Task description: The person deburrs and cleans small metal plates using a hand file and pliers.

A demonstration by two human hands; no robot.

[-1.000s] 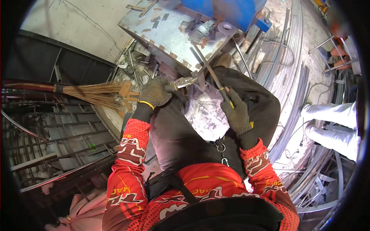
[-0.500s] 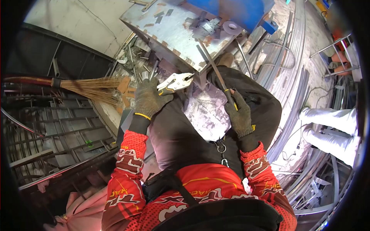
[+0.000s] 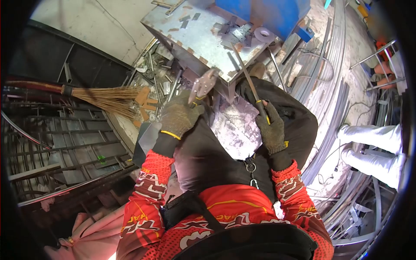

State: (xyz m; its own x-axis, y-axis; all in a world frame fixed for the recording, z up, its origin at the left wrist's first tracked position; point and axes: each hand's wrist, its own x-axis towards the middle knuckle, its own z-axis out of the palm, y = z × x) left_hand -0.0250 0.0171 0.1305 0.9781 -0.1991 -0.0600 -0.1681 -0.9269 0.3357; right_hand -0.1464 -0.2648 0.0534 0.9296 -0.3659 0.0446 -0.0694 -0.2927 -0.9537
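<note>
My gloved left hand (image 3: 179, 116) is closed round the handles of locking pliers (image 3: 203, 86), whose jaws point up beside the near edge of a metal table (image 3: 195, 41). The pliers are smeared by motion. In my gloved right hand (image 3: 271, 129) is the handle of a long, thin metal tool (image 3: 246, 73), which slants up and left, its tip over the table's right part. Small flat metal pieces (image 3: 236, 32) and a round disc (image 3: 263, 34) lie on the tabletop.
A straw broom (image 3: 102, 99) lies at the left above metal racks (image 3: 65, 147). Long metal strips (image 3: 329, 86) cover the floor at the right. Another person's white-trousered legs (image 3: 372, 138) show at the far right. Scrap metal lies left of the table.
My left hand has moved right and slightly down, and the pliers have turned from pointing right to pointing upward. My right hand still holds the long tool, almost unmoved.
</note>
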